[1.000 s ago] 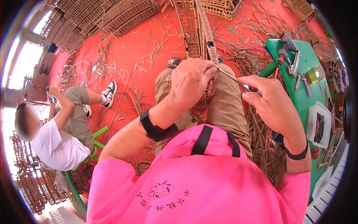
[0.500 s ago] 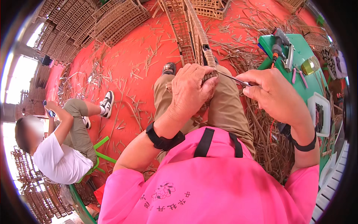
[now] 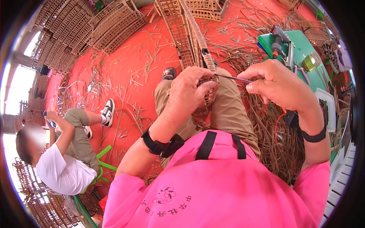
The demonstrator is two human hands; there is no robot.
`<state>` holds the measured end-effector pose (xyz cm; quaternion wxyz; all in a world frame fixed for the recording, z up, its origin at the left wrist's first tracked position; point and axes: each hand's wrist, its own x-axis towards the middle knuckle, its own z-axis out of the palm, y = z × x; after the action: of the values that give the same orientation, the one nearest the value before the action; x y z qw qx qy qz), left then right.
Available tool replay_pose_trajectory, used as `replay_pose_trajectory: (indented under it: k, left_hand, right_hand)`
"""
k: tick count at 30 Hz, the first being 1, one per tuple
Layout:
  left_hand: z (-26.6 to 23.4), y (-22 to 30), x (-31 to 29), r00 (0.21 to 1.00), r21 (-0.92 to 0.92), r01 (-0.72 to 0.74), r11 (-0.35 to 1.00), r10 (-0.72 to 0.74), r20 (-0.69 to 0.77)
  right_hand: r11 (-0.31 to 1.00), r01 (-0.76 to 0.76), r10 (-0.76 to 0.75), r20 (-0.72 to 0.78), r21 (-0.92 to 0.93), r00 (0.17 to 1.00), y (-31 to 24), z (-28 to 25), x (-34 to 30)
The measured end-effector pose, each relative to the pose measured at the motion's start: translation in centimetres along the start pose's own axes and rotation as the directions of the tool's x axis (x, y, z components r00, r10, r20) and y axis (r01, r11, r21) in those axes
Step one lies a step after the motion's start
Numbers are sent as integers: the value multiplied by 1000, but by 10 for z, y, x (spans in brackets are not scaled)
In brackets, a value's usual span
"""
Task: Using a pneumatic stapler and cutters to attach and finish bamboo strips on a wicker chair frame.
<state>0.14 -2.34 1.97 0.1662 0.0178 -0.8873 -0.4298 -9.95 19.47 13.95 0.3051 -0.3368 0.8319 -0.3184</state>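
A woven rattan or cane basket frame [image 3: 197,40] stretches from between my knees away from me, its rim wrapped with cane. My left hand [image 3: 190,85] is closed round its near end, thumb and fingers on the woven corner [image 3: 205,99]. To the right, my right hand [image 3: 279,81] pinches a thin dark strip [image 3: 230,78] between thumb and forefinger. The strip runs straight to the wrapped rim beside my left fingertips. Whether it is cane or a slender metal tool I cannot tell.
At right, a green stool [image 3: 300,41] bears a corded power tool [image 3: 279,40], a glass jar [image 3: 311,61] and pink-handled tools. Cane strips [image 3: 275,140] heap beside my right leg. Woven panels [image 3: 116,28] stack at far left. A person [image 3: 62,163] sits at left.
Both hands and the basket end have shifted slightly in view. My right hand has turned a little, and the dark strip now lies flatter, still meeting the rim.
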Motion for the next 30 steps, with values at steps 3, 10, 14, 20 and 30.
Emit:
replay_pose_trajectory:
  k: [3,10,14,20,30]
  left_hand:
    - [-5,-7,4,997,-146,52,988,-42,68]
    - [-23,-2,18,931,-283,195,939,-87,355]
    - [-20,-3,12,926,-328,233,916,-107,361]
    - [-11,1,-2,987,6,-129,992,128,101]
    - [-8,2,-2,993,9,-96,995,95,65]
  right_hand:
    - [1000,-19,19,40,5,999,0,-4,2]
    - [994,-48,36,125,94,991,13,-13,4]
    - [985,-110,97,104,132,990,11,-13,-2]
    - [855,359,-462,-236,-374,855,30,44,-18]
    - [831,204,-447,-403,-518,798,58,125,-24]
